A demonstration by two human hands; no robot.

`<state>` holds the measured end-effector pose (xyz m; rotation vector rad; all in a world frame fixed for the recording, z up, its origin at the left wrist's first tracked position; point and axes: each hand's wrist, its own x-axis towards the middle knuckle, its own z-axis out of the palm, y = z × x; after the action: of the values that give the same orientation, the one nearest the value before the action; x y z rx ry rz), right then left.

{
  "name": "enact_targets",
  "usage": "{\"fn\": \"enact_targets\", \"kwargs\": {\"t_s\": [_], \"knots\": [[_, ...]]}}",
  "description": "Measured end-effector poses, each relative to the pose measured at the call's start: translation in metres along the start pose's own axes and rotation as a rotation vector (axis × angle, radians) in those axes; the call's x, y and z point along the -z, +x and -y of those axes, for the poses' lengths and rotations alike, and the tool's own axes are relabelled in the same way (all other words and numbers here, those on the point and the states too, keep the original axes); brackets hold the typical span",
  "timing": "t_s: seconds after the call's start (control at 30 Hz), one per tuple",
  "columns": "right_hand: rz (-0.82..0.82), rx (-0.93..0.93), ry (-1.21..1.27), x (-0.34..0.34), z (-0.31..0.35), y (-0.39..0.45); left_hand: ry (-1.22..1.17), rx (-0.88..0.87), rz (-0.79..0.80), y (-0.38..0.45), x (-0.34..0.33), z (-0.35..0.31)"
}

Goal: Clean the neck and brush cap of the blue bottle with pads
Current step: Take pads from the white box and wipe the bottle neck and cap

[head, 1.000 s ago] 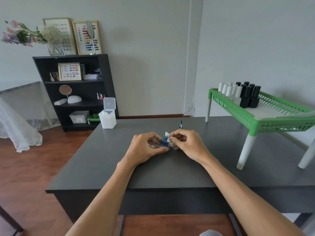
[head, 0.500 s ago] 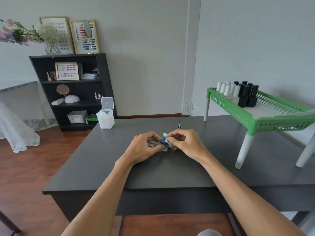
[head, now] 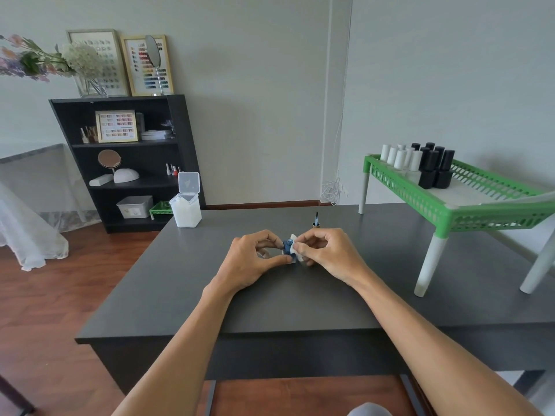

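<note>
Left hand [head: 255, 261]: curled round the blue bottle [head: 289, 247], thumb and fingertips pinching its body just above the dark table [head: 186, 289].
Right hand [head: 326, 253]: fingers closed on a white pad [head: 295, 250], pressed to the bottle's right side and neck.
Since a second ago: the hands keep the same pinch on bottle and pad; the pad now sits lower along the bottle.
Brush cap [head: 316, 221]: stands upright on the table just behind the right hand, brush pointing up.
Pad box [head: 185, 205]: clear, lid flipped up, full of white pads, at the table's far left edge.
Green rack [head: 468, 205]: on the table's right, carries white bottles [head: 401, 159] and black bottles [head: 435, 169] in a cluster.
Arms: both forearms reach forward, wrists low near the tabletop.
</note>
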<state>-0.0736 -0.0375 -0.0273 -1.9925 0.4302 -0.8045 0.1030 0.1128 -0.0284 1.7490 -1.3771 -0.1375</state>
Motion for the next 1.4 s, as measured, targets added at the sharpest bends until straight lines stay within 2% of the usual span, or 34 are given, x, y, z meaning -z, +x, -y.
{"fn": "enact_targets", "kwargs": {"t_s": [0.23,0.6,1.0,1.17,1.27,1.4], "knots": [[-0.014,-0.010,0.001,0.0007,0.0013,-0.0002,0.036,0.008,0.040,0.0009,-0.0004,-0.0002],[-0.009,-0.007,-0.058,0.0010,0.0016,0.0007,-0.008,0.146,0.107,0.0091,-0.0023,0.0025],[-0.029,0.006,-0.068,0.0017,0.0051,-0.0008,0.042,0.080,0.121,0.0050,-0.0018,-0.0035],[-0.036,0.015,-0.077,0.0009,0.0073,-0.0013,0.032,0.106,0.076,0.0053,-0.0022,-0.0046],[-0.020,0.033,-0.091,-0.0001,0.0081,-0.0030,-0.016,0.069,0.002,0.0032,-0.0031,-0.0028],[-0.033,0.044,-0.104,-0.0005,0.0085,-0.0029,0.007,0.049,-0.021,0.0009,-0.0029,-0.0042]]}}
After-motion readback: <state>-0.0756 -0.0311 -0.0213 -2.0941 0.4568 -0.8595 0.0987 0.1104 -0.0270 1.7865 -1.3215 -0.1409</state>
